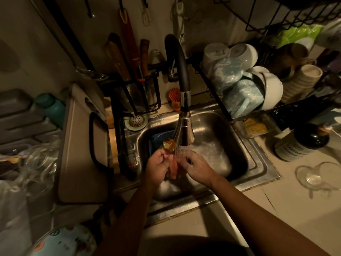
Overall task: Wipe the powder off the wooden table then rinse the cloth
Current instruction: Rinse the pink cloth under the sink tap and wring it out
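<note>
Over the steel sink [245, 159] both my hands hold an orange cloth [174, 169] under running water. My left hand [156, 166] grips the cloth's left side with curled fingers. On the cloth's right side, my right hand [196, 168] has its fingers curled round it, directly beneath the stream. Water pours from the black-necked faucet's chrome spray head [184, 132] onto the cloth and fingers. Part of the cloth hangs bunched between my palms, the rest is hidden by them. The wooden table is not in view.
A dish rack [217, 85] with bowls and blue cups stands at the right of the sink. Behind the sink, knives hang in a holder [132, 71]. A cutting board [83, 145] leans at the left. A dark soap bottle [302, 143] and a glass lid [313, 176] lie on the right counter.
</note>
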